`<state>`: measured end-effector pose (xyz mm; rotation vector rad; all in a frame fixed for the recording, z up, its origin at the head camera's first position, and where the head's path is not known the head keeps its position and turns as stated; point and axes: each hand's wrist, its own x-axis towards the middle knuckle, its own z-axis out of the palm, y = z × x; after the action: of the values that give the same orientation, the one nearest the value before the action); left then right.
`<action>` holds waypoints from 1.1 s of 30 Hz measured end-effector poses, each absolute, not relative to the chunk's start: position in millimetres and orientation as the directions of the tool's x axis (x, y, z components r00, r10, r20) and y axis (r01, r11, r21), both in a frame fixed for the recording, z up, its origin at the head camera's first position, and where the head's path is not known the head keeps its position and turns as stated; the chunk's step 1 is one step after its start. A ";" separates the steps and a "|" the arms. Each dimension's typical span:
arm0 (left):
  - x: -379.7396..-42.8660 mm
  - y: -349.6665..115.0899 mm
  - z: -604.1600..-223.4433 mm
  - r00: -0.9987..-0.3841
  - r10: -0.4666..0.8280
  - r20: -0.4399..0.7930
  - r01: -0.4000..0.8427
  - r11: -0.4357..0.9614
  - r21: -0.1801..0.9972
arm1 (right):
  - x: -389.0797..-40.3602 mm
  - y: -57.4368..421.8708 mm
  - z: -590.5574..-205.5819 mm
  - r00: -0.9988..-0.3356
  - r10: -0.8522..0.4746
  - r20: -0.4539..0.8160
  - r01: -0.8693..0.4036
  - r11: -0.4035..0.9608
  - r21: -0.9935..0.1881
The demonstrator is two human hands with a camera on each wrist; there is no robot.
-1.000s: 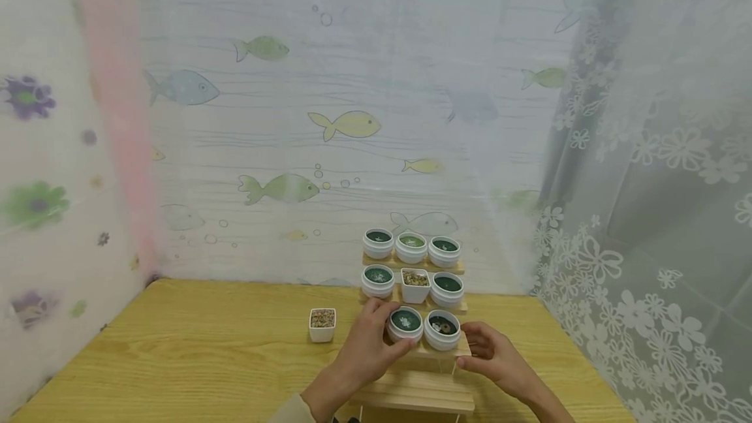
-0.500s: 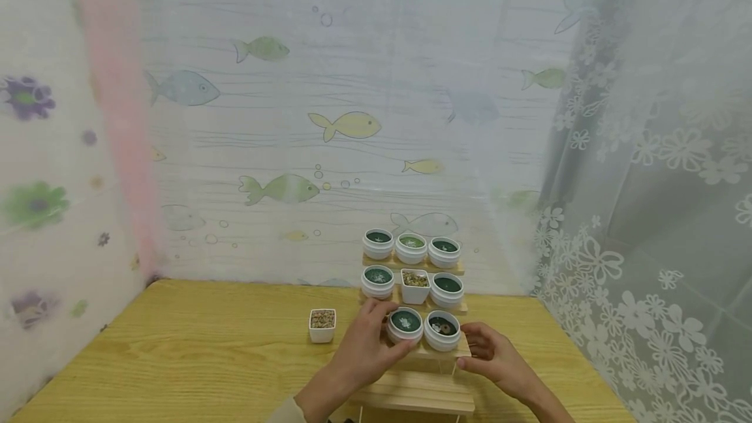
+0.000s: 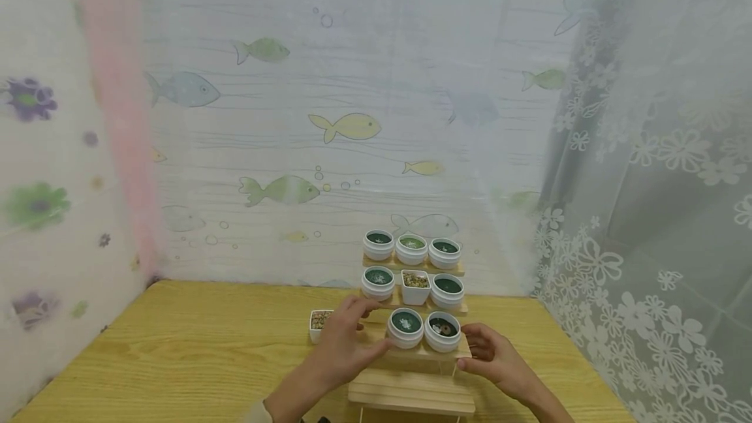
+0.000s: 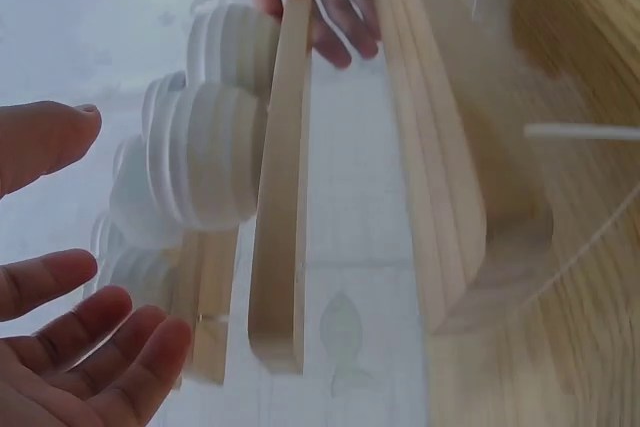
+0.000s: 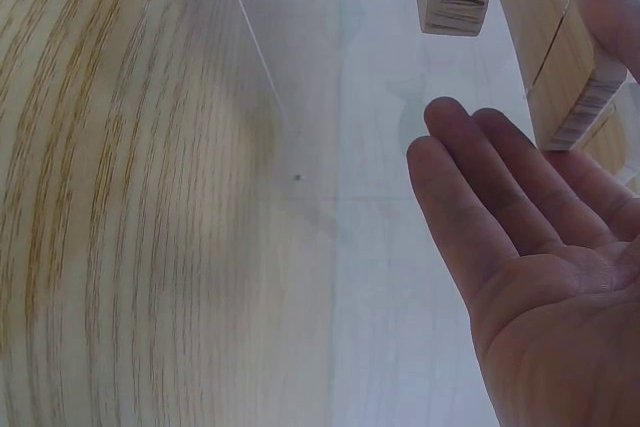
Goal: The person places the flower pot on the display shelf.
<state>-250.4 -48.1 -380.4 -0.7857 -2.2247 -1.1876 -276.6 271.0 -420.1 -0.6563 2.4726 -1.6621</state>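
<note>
My left hand [image 3: 343, 344] is held with fingers spread, apart from the left of two round white ribbed cups [image 3: 405, 328] on a tiered wooden stand [image 3: 431, 353]. This cup has a dark green top with a white pattern. Beside it stands another round cup [image 3: 442, 331], with a brown ring and white bits on its dark top. My right hand [image 3: 496, 361] holds the right end of the same tier between thumb and index finger, its other fingers loosely extended. In the left wrist view, the left hand [image 4: 90, 357] is beside white cups [image 4: 205, 157] and holds nothing.
Higher tiers carry several round cups [image 3: 378, 282] and a square white cup of grains [image 3: 416, 288]. A second square cup [image 3: 318, 328] sits on the wooden table [image 3: 194, 358], partly behind my left hand. The lowest step [image 3: 411, 390] juts toward me. Fish-printed sheeting [image 3: 282, 116] hangs behind.
My left hand has let go of the left front cup and drawn back to the left, now overlapping the square cup on the table. The right hand stays in place.
</note>
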 end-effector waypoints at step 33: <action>-308.9 -121.6 -424.2 -0.850 0.142 0.507 0.469 0.642 0.606 | -276.7 271.3 -418.7 -0.909 -0.393 0.141 -0.280 0.321 -0.905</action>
<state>-308.9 -121.6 -424.2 -0.4819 -2.4478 -1.0718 -276.7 271.3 -418.7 -0.6305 2.4672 -1.6560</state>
